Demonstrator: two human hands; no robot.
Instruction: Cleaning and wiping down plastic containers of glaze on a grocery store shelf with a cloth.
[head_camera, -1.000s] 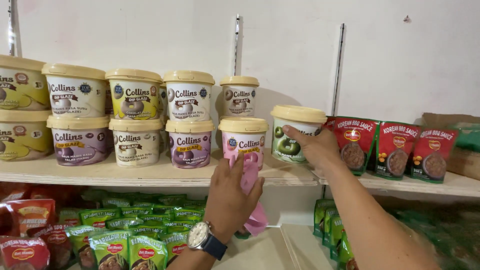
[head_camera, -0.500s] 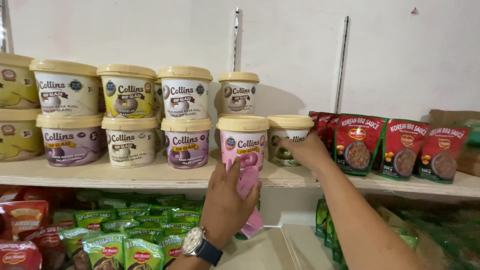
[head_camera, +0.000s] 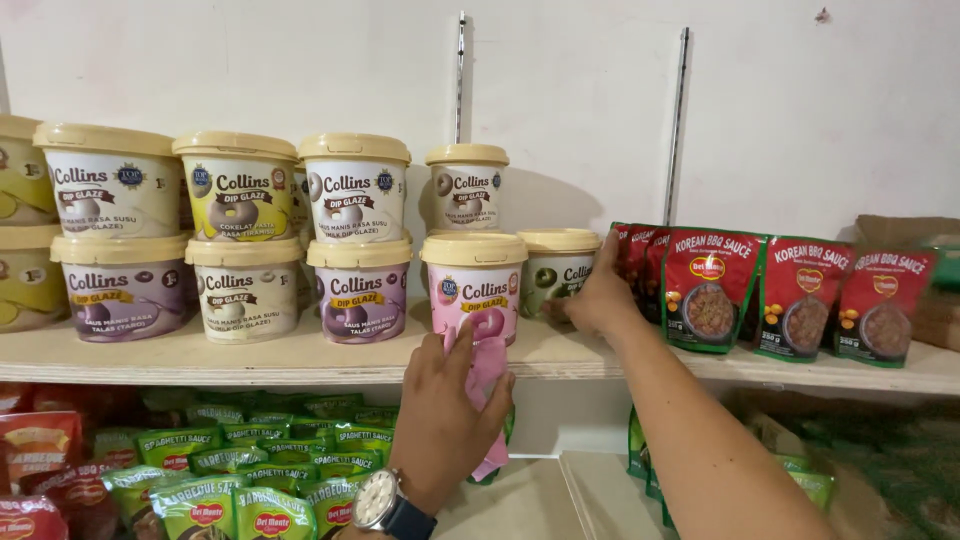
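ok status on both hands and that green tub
Left hand holding pink cloth at shelf edge. Right hand on green tub, behind pink tub. Red pouches close beside.

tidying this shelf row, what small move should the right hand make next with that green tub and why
Probably slide the green-labelled tub forward, level with the pink-labelled tub. The right hand grips its side, and it sits further back on the wooden shelf than the front row. The left hand holds a pink cloth below the pink tub.
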